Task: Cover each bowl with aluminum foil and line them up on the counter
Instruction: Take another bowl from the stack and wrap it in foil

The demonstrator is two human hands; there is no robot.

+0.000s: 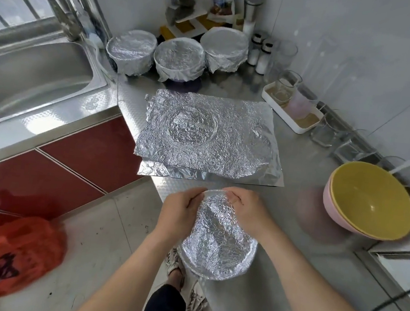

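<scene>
A foil-covered bowl (pixel 220 243) sits at the counter's front edge. My left hand (pixel 180 213) grips its far left rim and my right hand (pixel 246 210) grips its far right rim, fingers curled over the foil. Beyond it lie crumpled foil sheets (pixel 238 143) with a clear glass bowl (pixel 192 125) standing on them. Three foil-covered bowls stand in a row at the back: left (pixel 131 51), middle (pixel 178 59), right (pixel 224 49). A yellow bowl (pixel 371 198) nested in a pink bowl (pixel 332 209) waits uncovered at the right.
A steel sink (pixel 30 78) is at the left. A white tray with glasses (pixel 290 103), salt shakers (pixel 259 52) and a corner rack (pixel 186 6) line the back and right wall. An orange plastic bag (pixel 9 253) lies on the floor.
</scene>
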